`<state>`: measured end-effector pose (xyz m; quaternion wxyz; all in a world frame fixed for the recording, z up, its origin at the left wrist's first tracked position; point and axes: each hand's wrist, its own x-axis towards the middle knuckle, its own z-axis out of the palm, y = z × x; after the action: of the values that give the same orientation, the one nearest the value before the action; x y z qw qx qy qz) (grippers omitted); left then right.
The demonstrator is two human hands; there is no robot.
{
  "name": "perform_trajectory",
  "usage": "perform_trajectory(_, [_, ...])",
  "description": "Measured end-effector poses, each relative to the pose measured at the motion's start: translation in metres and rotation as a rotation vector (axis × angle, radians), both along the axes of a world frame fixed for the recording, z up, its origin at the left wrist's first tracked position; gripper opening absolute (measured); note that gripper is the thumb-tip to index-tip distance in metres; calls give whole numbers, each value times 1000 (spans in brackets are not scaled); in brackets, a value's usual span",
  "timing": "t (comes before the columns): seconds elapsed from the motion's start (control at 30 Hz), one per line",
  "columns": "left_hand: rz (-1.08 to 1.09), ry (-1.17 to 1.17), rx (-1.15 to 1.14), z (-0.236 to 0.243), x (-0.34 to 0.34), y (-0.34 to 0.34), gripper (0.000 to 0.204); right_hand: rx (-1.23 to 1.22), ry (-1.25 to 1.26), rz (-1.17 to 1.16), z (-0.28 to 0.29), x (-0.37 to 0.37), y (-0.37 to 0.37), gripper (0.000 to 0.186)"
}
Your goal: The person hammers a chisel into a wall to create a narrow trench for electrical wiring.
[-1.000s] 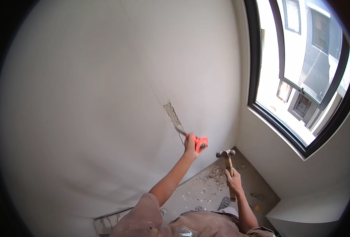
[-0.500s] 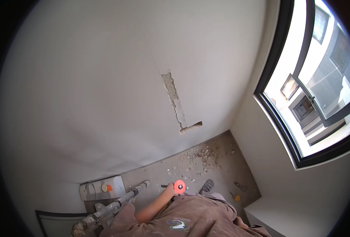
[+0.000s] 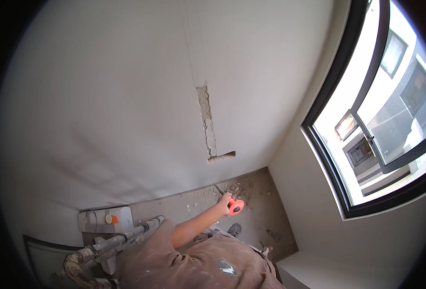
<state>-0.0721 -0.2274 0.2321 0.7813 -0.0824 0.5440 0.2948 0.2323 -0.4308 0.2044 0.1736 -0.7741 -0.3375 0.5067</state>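
My left hand [image 3: 225,204] is closed around a chisel [image 3: 219,189] with a round orange-red hand guard [image 3: 236,207]. The blade points up and to the left, toward the foot of the wall, and its tip looks apart from it in this view. Above it, a rough chipped channel [image 3: 205,108] runs down the white wall [image 3: 126,96]. It ends near a short sideways slot [image 3: 221,157]. A small pale shape [image 3: 267,251] at the right edge of my shirt may be part of my right hand; its fingers cannot be made out.
Rubble [image 3: 239,189] lies along the floor near the corner. A tool [image 3: 273,235] rests on the floor to the right. Scaffold-like pipes [image 3: 126,238] stand at lower left, beside a white board [image 3: 123,219] with an orange cup [image 3: 111,219]. A dark-framed window [image 3: 345,192] stands at right.
My left arm has stretched forward and to the right, carrying the chisel toward the wall. The chisel's blade now shows more clearly. The whole view has shifted a little.
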Motion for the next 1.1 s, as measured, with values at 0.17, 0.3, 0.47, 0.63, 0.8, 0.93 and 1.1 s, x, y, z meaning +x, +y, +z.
perform_trajectory(0.17, [-174,107,-33,-26,29,-14,18,125,63,11,40,-1,27,27])
perform_trajectory(0.3, [-237,60,-104,-47,37,-35,20,145,86,55,55,-3,35,26])
perform_trajectory(0.47, [-939,155,769,-30,-2,-84,27,157,58,43,88,3,40,25])
perform_trajectory(0.63, [-970,588,1193,17,-43,-80,28,176,94,73,102,-6,83,25])
perform_trajectory(0.8, [-554,151,616,43,-35,-38,28,179,106,79,115,-9,89,24])
perform_trajectory(0.93, [-369,4,418,42,-33,-22,29,186,116,46,114,-12,81,24])
perform_trajectory(1.1, [-293,-55,294,27,-28,-6,30,153,154,-58,85,-11,48,24])
